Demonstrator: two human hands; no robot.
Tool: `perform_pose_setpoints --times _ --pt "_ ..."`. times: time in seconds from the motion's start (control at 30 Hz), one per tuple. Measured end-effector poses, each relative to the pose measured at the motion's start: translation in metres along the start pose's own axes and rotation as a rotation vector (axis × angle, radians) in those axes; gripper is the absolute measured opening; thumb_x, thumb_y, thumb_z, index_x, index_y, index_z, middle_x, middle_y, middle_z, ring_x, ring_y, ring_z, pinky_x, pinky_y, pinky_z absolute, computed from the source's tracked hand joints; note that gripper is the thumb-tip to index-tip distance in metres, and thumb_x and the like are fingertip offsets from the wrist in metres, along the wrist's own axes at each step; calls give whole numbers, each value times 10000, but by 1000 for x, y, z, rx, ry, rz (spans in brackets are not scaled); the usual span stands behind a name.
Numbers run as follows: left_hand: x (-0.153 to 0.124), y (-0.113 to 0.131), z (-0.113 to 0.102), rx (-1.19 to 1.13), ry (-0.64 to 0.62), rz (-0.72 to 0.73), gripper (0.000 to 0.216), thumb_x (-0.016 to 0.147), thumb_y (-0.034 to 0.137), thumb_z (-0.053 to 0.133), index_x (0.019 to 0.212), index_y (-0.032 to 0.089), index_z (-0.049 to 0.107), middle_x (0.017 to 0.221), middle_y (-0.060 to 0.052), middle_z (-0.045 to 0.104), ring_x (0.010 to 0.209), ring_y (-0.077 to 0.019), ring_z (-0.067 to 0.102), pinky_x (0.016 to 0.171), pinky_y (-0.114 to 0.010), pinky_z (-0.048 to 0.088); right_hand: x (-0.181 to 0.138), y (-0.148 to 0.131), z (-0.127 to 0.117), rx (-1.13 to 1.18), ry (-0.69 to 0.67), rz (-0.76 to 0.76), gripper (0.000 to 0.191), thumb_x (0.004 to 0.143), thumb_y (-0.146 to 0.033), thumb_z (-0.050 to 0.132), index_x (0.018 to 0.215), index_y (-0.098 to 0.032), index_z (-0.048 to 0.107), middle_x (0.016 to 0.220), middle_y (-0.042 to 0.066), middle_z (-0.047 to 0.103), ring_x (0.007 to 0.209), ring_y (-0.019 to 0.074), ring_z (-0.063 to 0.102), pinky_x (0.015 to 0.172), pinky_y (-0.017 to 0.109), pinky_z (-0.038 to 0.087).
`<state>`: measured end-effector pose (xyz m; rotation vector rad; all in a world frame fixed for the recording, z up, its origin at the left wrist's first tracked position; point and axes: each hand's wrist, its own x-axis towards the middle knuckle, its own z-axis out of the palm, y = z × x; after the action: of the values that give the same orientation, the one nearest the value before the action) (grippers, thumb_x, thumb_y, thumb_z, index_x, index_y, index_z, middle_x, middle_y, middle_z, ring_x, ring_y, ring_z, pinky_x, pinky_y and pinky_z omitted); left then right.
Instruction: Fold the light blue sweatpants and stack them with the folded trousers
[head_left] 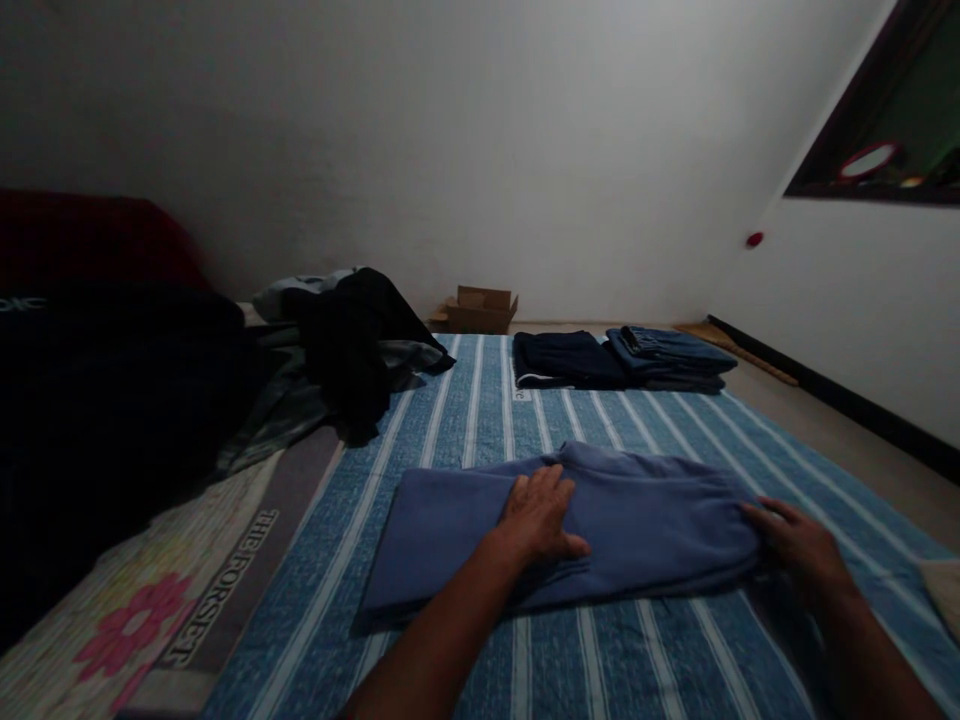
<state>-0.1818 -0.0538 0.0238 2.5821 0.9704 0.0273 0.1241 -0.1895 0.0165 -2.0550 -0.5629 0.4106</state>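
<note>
A pair of blue trousers (660,520), folded into a long flat shape, lies across the striped blue sheet in front of me. My left hand (538,515) rests flat on the middle of the cloth, its fingers stretched and thumb out to the right. At the right end, the fingers of my right hand (799,545) close on the rounded edge of the trousers. Part of that hand's grip is hidden and dim.
Folded dark clothes (566,358) and folded jeans (671,355) sit side by side at the sheet's far edge. A heap of loose dark clothes (352,340) spreads over the left side. Beyond stands an open cardboard box (480,312) by the wall. The striped sheet (420,430) lies underneath.
</note>
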Motion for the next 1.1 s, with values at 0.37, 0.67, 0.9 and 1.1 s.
perform_pose_setpoints --times 0.37,0.67,0.9,1.1 --pt "6 0 -13 7 -90 -12 898 617 616 704 1350 178 426 1509 -165 298 1375 -358 264 1093 -562 218 -11 -21 17 -619 90 -507 466 816 -489 411 1083 -169 620 1066 170 667 936 352 638 744 474 500" --pt "5 -4 -4 -23 -47 -6 878 606 609 716 1337 209 440 1521 -137 286 1388 -334 246 1107 -549 212 6 -111 154 -502 -734 -707 487 759 -384 624 1181 -142 616 1155 134 652 1031 270 610 848 347 455" --pt "4 -8 3 -80 -60 12 926 616 641 698 1375 209 390 1552 -123 209 1409 -335 189 1122 -553 166 19 -110 182 -516 -853 -694 328 742 -379 628 937 -125 701 812 83 687 772 230 626 667 306 436" --pt "9 -2 -5 -64 -123 29 916 630 609 706 1373 166 403 1550 -156 190 1414 -348 162 1123 -551 168 29 -107 176 -351 -1043 -599 563 755 -380 617 1273 -169 546 864 23 671 757 175 613 665 271 460"
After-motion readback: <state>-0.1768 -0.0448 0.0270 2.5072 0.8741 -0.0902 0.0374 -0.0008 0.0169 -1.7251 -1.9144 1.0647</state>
